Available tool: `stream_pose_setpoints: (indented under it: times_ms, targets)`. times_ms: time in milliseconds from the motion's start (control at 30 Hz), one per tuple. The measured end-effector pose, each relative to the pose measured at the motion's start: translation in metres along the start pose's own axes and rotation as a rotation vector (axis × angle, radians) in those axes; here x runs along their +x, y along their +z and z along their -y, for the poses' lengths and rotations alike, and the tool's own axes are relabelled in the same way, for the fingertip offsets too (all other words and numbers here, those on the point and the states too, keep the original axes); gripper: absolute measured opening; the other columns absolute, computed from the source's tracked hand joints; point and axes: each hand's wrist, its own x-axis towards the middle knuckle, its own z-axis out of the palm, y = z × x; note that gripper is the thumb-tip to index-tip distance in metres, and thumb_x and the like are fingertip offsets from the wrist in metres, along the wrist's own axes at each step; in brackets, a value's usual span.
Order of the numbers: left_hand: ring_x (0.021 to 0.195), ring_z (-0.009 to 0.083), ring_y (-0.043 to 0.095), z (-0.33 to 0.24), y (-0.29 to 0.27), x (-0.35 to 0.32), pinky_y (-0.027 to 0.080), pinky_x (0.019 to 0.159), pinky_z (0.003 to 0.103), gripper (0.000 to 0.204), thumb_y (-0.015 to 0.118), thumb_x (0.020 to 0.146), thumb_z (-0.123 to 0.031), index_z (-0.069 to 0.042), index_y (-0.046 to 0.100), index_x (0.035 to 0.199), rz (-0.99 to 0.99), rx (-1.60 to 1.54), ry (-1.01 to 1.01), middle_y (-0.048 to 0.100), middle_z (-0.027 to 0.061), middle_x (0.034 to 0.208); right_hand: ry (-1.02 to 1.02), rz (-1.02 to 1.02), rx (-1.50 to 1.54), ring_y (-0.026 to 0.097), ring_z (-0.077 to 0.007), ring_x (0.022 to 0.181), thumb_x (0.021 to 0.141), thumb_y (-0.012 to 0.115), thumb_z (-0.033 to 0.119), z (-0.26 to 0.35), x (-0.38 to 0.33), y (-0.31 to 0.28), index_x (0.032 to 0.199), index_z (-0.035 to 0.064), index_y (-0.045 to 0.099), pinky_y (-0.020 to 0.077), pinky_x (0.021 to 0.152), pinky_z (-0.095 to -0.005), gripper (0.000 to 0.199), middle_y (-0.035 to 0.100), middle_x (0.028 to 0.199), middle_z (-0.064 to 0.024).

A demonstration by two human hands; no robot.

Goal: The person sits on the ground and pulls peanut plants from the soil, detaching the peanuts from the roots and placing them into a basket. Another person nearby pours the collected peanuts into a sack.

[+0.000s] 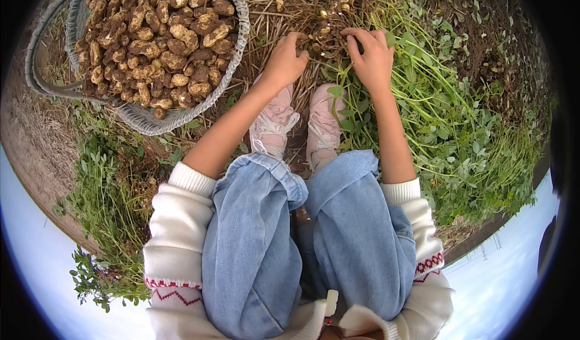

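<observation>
Both hands pinched on a clump of brown peanut pods [323,41], left hand [285,59], right hand [371,59], grey woven basket [232,68] of peanuts left of the clump

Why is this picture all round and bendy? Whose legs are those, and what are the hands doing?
A camera worn on a person's head looks straight down, and its very wide lens bends everything near the rim. You see the person's own knees in blue jeans and pink shoes. The left hand and right hand both pinch at a clump of peanut pods on pulled-up roots. Leafy green plants lie on the ground. A woven basket to the left is piled with peanuts.
</observation>
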Motion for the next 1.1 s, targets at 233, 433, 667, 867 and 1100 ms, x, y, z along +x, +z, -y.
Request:
stream_pose_setpoints:
  times_ms: [233, 433, 667, 867, 1100]
  targets:
    - [0.098, 0.0238, 0.056, 0.013, 0.016, 0.023, 0.049, 0.076, 0.031, 0.052, 0.061, 0.083, -0.013, 0.001, 0.033, 0.123, 0.142, -0.256, -0.152, 0.049, 0.0190, 0.118, 0.042, -0.007, 0.053, 0.054, -0.0146, 0.082, 0.081, 0.058, 0.021, 0.001, -0.002, 0.001, 0.087, 0.0199, 0.067, 0.0357, 0.081, -0.0419, 0.011, 0.064, 0.080, 0.0062]
    - [0.093, 0.0231, 0.058, 0.003, 0.011, 0.021, 0.048, 0.076, 0.035, 0.053, 0.064, 0.081, -0.025, 0.000, 0.036, 0.117, 0.249, -0.386, -0.253, 0.055, 0.0159, 0.105, -0.020, -0.047, 0.038, 0.054, -0.0153, 0.080, 0.081, 0.058, 0.020, 0.001, 0.000, 0.000, 0.085, 0.0185, 0.067, 0.0347, 0.077, -0.0358, 0.010, 0.065, 0.079, 0.0056]
    - [0.084, 0.0179, 0.059, -0.023, -0.009, 0.016, 0.051, 0.076, 0.033, 0.047, 0.052, 0.090, -0.032, -0.003, 0.036, 0.124, 0.474, -0.512, -0.512, 0.053, 0.0104, 0.108, -0.028, -0.058, 0.044, 0.054, -0.0155, 0.079, 0.081, 0.058, 0.021, -0.001, 0.000, 0.002, 0.086, 0.0182, 0.067, 0.0346, 0.077, -0.0354, 0.011, 0.065, 0.078, 0.0052]
    - [0.076, 0.0155, 0.058, -0.028, 0.005, 0.005, 0.053, 0.073, 0.033, 0.037, 0.049, 0.092, -0.032, -0.006, 0.043, 0.119, 0.345, -0.701, -0.551, 0.055, 0.0077, 0.096, -0.031, -0.055, 0.046, 0.054, -0.0156, 0.078, 0.080, 0.058, 0.021, -0.001, 0.000, 0.002, 0.085, 0.0186, 0.067, 0.0349, 0.076, -0.0359, 0.011, 0.064, 0.078, 0.0053]
    - [0.070, 0.0131, 0.056, -0.023, 0.013, -0.004, 0.050, 0.065, 0.027, 0.035, 0.051, 0.092, -0.029, -0.003, 0.045, 0.115, 0.151, -0.480, -0.368, 0.057, 0.0081, 0.088, -0.040, -0.051, 0.017, 0.053, -0.0154, 0.080, 0.081, 0.057, 0.020, -0.002, -0.001, 0.003, 0.089, 0.0192, 0.067, 0.0350, 0.078, -0.0350, 0.012, 0.064, 0.081, 0.0058]
